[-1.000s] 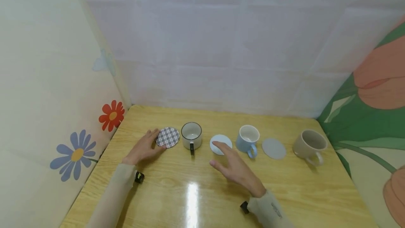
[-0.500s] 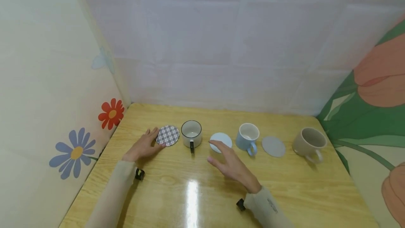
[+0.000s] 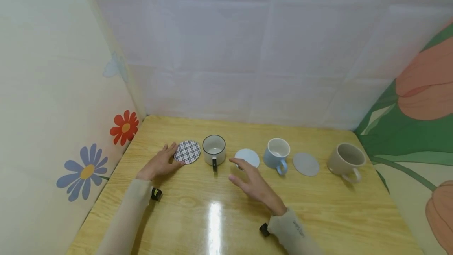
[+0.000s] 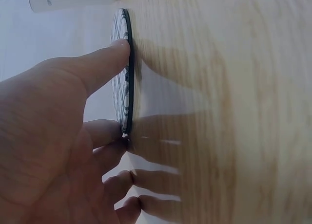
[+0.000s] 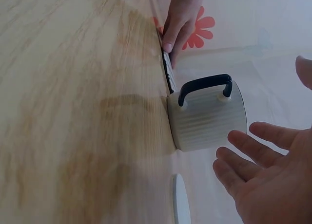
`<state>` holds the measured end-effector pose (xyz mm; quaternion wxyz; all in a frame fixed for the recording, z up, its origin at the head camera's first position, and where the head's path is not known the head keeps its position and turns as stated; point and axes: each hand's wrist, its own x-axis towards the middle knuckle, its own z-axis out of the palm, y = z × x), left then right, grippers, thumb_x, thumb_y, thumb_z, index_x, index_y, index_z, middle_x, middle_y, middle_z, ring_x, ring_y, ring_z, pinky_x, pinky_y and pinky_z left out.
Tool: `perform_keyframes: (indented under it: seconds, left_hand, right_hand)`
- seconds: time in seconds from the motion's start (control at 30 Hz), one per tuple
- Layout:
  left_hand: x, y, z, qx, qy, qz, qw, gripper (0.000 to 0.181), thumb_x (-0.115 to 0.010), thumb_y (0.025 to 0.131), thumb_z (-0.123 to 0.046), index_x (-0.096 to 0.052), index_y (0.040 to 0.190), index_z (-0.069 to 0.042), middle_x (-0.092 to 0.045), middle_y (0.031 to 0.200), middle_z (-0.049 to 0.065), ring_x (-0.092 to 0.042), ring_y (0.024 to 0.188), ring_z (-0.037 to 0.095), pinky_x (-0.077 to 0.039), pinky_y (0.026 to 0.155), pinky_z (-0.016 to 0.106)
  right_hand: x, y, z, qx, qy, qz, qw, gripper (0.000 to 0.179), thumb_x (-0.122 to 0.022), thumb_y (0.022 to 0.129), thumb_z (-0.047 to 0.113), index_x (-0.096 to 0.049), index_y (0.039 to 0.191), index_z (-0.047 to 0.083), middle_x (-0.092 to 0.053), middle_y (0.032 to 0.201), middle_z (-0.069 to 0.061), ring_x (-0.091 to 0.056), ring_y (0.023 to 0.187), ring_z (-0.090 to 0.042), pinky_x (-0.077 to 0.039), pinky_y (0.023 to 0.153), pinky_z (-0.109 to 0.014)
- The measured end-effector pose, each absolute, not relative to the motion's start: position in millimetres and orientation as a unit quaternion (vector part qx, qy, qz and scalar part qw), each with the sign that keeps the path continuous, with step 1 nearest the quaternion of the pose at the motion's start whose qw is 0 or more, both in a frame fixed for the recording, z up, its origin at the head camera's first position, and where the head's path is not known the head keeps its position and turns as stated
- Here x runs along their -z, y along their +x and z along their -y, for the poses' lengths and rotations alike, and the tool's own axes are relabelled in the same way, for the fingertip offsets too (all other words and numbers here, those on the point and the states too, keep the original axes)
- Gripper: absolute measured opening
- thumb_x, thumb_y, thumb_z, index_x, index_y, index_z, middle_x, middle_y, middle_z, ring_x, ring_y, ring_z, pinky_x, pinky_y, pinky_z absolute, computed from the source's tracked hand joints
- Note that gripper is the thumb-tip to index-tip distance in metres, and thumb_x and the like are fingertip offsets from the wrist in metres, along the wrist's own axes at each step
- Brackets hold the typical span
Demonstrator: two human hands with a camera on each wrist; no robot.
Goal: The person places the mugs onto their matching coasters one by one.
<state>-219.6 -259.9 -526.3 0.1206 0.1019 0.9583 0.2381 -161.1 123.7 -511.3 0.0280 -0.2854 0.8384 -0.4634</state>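
The white mug with the black handle (image 3: 214, 150) stands upright on the table (image 3: 318, 207) between the two hands, its handle turned toward the person at about 6 o'clock; from the right hand (image 3: 254, 184) the mug lies at roughly 10 o'clock, near but apart, and that hand hovers with fingers spread and loose, holding nothing; the white round coaster (image 3: 247, 157) lies flat just beyond its fingertips at 12 o'clock; the left hand (image 3: 160, 163) rests flat at the mug's 9 o'clock side, its extended fingertips touching the near-left rim of the plaid coaster (image 3: 187, 152), which lies just beside the mug; by my reading the right hand is the freer to take the handle, since the handle points at its side.
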Motion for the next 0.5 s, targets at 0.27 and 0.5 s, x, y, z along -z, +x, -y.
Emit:
perform_keyframes:
  seconds: [0.27,0.5]
  left_hand:
    - [523.7,-217.9,259.9,-0.236,0.103,-0.959,0.12,0.088,-0.065,0.105,-0.047,-0.025,0.167,0.002,-0.018,0.175,0.025,-0.011,0.16,0.056,-0.018,0.127,0.074]
    - [525.3,-216.8,261.7,-0.246,0.098,-0.958,0.108,0.088,-0.066,0.104,-0.048,-0.027,0.167,0.0,-0.019,0.175,0.024,-0.011,0.161,0.055,-0.017,0.127,0.073]
  right_hand:
    - [516.7,-161.1,-116.5,0.471,-0.302,-0.829,0.017,0.056,-0.063,0.107,0.027,-0.051,0.153,-0.003,-0.057,0.155,-0.022,-0.057,0.14,-0.041,-0.05,0.114,-0.062]
    - [519.5,-159.9,-107.4,0.485,-0.298,-0.822,0.034,0.056,-0.063,0.108,0.028,-0.051,0.154,-0.001,-0.055,0.157,-0.021,-0.054,0.144,-0.039,-0.048,0.117,-0.061]
